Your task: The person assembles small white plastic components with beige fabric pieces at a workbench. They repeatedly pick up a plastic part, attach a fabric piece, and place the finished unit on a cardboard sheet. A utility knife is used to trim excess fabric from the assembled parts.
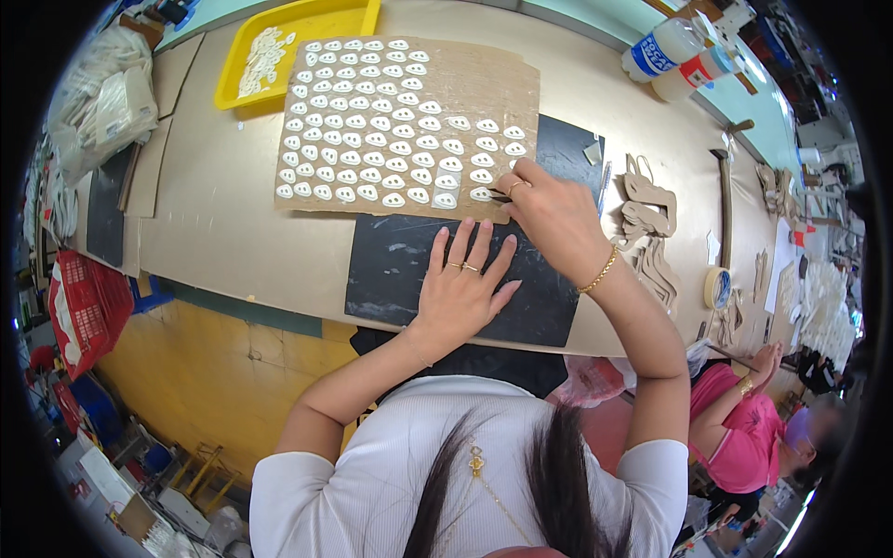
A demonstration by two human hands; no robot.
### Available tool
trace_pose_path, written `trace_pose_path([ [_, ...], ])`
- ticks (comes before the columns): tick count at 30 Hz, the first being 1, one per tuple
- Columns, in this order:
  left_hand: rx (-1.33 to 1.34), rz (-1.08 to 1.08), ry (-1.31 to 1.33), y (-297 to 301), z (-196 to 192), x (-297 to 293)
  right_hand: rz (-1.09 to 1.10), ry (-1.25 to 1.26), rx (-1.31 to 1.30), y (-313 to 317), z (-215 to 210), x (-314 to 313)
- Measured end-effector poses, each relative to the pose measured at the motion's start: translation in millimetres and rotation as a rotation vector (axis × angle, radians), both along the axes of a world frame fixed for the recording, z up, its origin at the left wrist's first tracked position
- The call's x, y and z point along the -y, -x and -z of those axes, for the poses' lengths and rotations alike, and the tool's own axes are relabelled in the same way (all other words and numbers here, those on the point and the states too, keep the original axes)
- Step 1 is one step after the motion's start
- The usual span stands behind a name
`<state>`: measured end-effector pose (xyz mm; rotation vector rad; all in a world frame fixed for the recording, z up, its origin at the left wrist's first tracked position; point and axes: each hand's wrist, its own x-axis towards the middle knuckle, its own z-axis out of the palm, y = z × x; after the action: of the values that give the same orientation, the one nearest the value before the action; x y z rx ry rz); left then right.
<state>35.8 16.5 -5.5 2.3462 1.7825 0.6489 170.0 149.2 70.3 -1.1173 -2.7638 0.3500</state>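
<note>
A brown cardboard sheet (484,79) lies before me, bearing rows of small white oval pieces (375,139), each with two dark dots. My right hand (549,209) is closed in a pinch on dark-tipped tweezers (500,195), mostly hidden by the fingers. Their tips are beside a white piece (481,194) at the sheet's near right corner. My left hand (462,288) rests flat with fingers spread on a black mat (381,260), its fingertips by the sheet's near edge. A clear square (446,186) lies over a few pieces.
A yellow tray (233,70) with loose white pieces stands at the back left. Brown cut-out shapes (646,205), a tape roll (717,288) and a hammer (726,195) lie at right. Bottles (665,51) stand behind. A person in pink (744,437) sits at far right.
</note>
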Motion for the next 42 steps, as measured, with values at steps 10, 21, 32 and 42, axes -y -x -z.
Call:
trace_pose_path([
  [10, 0.01, 0.082, 0.005, 4.7, -3.4, -8.8, -0.25, -0.102, 0.195, 13.4, -2.7, -20.1],
  [21, -0.029, 0.146, 0.063, 12.7, -14.8, -14.0, -0.127, 0.329, -0.189, -2.9, 21.9, -43.4],
  [32, 0.178, 0.105, 0.013, 20.6, -2.9, -9.3, 0.236, 0.846, -0.548, -43.1, -23.4, -4.2],
  [42, 0.667, -0.091, 0.036, 26.1, -3.0, -11.9, -0.226, -0.022, 0.143, -73.6, -12.2, 61.3],
])
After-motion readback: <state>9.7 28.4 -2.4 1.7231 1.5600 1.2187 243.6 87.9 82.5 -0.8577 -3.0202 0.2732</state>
